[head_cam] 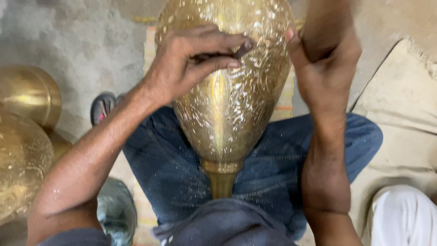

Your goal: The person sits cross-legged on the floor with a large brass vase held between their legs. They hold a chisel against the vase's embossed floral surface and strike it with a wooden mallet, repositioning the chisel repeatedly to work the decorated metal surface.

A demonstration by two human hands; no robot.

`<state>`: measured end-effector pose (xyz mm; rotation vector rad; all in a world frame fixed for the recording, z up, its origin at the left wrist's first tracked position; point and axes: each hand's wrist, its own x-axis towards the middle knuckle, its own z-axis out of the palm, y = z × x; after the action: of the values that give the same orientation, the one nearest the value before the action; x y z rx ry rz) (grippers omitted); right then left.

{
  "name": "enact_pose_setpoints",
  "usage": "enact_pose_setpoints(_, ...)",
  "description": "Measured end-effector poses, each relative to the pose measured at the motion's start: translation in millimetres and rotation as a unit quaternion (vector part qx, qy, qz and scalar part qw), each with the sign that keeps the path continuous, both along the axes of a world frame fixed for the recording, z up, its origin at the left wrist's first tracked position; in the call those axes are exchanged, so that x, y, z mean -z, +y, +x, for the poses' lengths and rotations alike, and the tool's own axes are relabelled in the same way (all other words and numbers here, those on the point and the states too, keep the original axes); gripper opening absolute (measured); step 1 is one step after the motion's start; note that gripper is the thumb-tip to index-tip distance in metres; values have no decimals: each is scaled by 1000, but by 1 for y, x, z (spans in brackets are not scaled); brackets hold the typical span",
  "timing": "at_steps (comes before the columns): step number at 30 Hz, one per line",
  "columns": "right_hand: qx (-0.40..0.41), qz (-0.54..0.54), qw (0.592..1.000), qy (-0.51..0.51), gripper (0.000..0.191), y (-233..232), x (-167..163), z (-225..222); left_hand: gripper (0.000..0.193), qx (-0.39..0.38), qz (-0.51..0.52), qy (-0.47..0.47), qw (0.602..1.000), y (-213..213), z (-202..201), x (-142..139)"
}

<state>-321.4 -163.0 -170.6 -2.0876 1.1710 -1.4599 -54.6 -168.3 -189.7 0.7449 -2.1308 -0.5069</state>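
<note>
Head view, looking straight down: shows a big brass vase (227,105) lying across the lap on blue jeans (173,168), narrow neck pointing back toward the body, wide belly pointing away, skin covered in fine cut pattern and bright flecks. Finds the left hand (191,64) resting on the upper belly of the vase, fingers curled shut and thumb pinched against fingertips over a dark shadow; cannot tell whether a small tool sits inside that pinch. Finds the right hand (323,59) blurred at the right flank of the vase, thumb touching the metal, fingers hidden behind the back of the hand; cannot tell if closed or open, or if holding anything. Reads, as a judgement, as fine work on the patterned surface midway through, with much of the belly already covered. Calls, for any further touch, for the vase kept steady on the thighs, a firm brace from the right side, and small, controlled pressure at the pinched fingertips. Shows, off to the left, two more brass pots (29,95) on the grey floor (82,45), a sandal (102,107) near the left knee, a striped mat (284,102) under the legs, a dusty cushion (400,100) at right, and white cloth (400,218) at the lower right corner.
</note>
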Motion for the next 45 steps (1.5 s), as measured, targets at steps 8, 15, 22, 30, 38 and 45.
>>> enact_pose_setpoints(8,-47,-7,996,82,22,4,7,-13,33,-9,50,-6,999,0,-6,-3)
enact_pose_setpoints(15,-20,43,998,40,20,2,-1,-6,32,-10,3,-13,1000,2,-7,-10)
enact_pose_setpoints(22,73,-17,987,143,22,12,-14,-1,25,3,-33,-5,999,6,-8,-13)
enact_pose_setpoints(30,106,-168,923,331,37,12,-12,3,32,-7,-36,-15,999,6,-7,-6)
enact_pose_setpoints(38,75,-99,974,190,33,12,-3,1,20,-47,-27,-48,997,2,-3,6)
enact_pose_setpoints(45,114,-194,937,269,32,10,-13,3,31,-29,-68,-18,997,3,-6,1)
